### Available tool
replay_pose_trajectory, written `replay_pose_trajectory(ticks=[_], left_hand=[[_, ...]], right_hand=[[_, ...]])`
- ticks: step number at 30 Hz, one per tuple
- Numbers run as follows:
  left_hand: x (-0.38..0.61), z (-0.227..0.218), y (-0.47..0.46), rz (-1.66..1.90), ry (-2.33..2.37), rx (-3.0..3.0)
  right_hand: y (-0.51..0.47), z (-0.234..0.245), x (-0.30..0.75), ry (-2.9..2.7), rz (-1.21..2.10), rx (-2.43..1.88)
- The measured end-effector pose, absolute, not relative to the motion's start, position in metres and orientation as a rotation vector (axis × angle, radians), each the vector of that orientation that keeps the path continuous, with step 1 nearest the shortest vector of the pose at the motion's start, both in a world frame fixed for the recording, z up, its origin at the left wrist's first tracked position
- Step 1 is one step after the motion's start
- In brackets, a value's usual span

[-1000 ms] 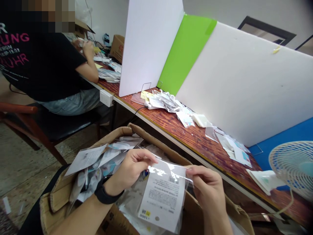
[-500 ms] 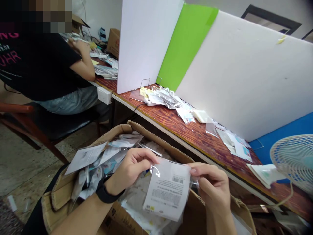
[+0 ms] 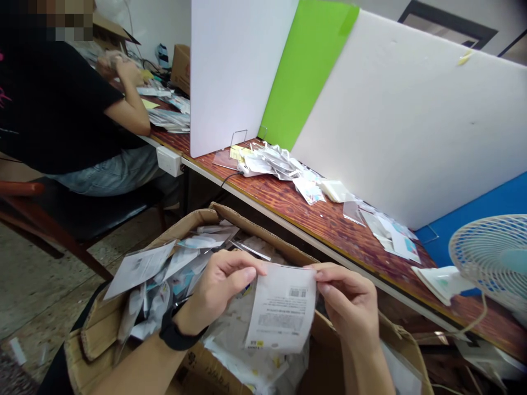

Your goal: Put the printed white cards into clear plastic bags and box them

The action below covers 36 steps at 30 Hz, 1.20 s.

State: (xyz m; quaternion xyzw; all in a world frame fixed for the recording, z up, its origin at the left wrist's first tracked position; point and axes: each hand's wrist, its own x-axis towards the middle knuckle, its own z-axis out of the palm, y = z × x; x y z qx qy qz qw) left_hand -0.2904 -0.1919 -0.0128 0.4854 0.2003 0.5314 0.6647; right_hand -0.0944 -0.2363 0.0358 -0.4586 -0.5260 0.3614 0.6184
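A clear plastic packet (image 3: pixel 282 315) with a white printed card inside hangs between my two hands, over an open cardboard box. My left hand (image 3: pixel 224 285), with a black band on its wrist, pinches the packet's upper left corner. At the upper right corner, the thumb and fingers of my right hand (image 3: pixel 349 296) are closed on it. Small print and a barcode show on the card. Beneath and to the left, the cardboard box (image 3: pixel 94 329) holds many similar packets (image 3: pixel 142 269) and loose white scraps (image 3: pixel 234 351).
Beyond the box runs a wooden table (image 3: pixel 263 195) with piles of packets (image 3: pixel 274 162) along white and green partition boards (image 3: pixel 308 71). A fan (image 3: pixel 494 263) stands at the right. At the left, another person (image 3: pixel 61 109) sits on a chair (image 3: pixel 94 219).
The packet has tilted slightly, and its top edge now looks pulled straighter between my hands. My right hand has shifted a little left. The other person's hands have moved.
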Motion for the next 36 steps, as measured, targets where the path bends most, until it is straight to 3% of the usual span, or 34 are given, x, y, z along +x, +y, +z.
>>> replay_pose_trajectory(ticks=[9,25,36], left_hand=[[-0.290,-0.006,-0.195,1.150,0.505,1.166],[-0.286,-0.001,-0.193,1.020,0.126,1.031],[-0.269,-0.006,-0.192,1.002,0.459,0.889]], right_hand=[[-0.233,0.034,-0.089,-1.208,0.822,-1.127],[-0.230,0.029,-0.083,-1.138,0.789,-1.097],[-0.230,0.029,-0.093,-1.183,0.894,-1.060]])
